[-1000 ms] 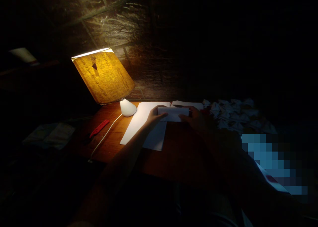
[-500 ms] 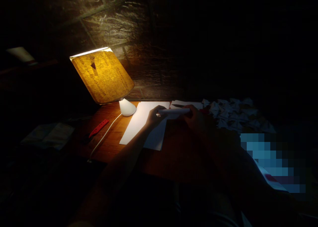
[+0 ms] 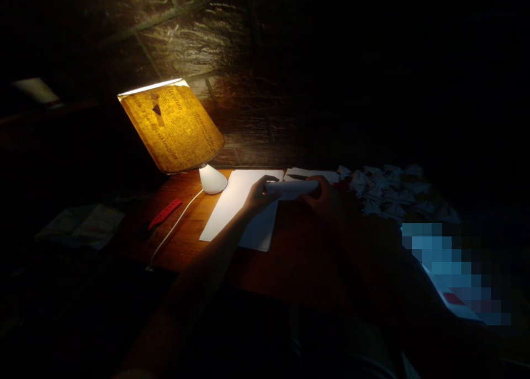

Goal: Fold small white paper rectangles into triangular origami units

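Observation:
A piece of white paper, folded or curled into a narrow strip, is held level between my two hands above the table. My left hand grips its left end, with the fingers bent behind it. At the opposite end my right hand has closed on the paper; much of this hand is in shadow. Below and left of the held piece, large white sheets lie on the wooden tabletop. More white paper lies behind my right hand, with a dark, thin shape across it.
A lit lamp with a printed yellow shade stands at the back left; its white cord runs forward. Near it lies a red-handled tool. Several folded white paper pieces are heaped at the right. A stone wall rises behind.
The held paper showed a broad flat face, then tipped to a thin edge, and now shows a slightly wider band. Both hands keep their grip in nearly the same place.

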Tool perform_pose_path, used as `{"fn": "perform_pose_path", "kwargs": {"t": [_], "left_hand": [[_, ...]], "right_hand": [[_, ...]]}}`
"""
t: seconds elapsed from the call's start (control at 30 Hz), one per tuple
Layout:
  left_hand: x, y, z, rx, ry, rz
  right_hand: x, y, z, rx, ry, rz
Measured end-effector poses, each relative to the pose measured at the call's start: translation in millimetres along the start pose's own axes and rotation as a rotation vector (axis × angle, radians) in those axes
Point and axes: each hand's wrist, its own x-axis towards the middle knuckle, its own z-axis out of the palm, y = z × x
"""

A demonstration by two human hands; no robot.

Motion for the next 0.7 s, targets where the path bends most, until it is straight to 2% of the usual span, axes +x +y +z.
{"fn": "perform_pose_path", "kwargs": {"t": [0.13, 0.2, 0.3, 0.4, 0.47, 0.57, 0.7], "left_hand": [[-1, 6, 1.5, -0.132, 0.002, -0.011], [-1, 7, 2.6, -0.232, 0.012, -0.03], [1, 7, 1.4, -0.379, 0.099, -0.066], [5, 3, -3.8, -0.43, 0.24, -0.083], [8, 1, -7.1, -0.432, 0.279, -0.096], [7, 1, -7.2, -0.405, 0.225, -0.126], [-1, 8, 1.9, -0.35, 0.048, -0.15]], "right_hand": [[-1, -3, 0, 0.045, 0.077, -0.137], [-2, -5, 0, 0.052, 0.079, -0.114], [-4, -9, -2, 0.078, 0.014, -0.022], [-5, -13, -2, 0.106, -0.081, -0.017], [-5, -14, -1, 0.163, -0.171, -0.024], [-5, -12, 1, 0.291, -0.237, 0.005], [-5, -10, 4, 0.409, -0.245, 0.033]]}}
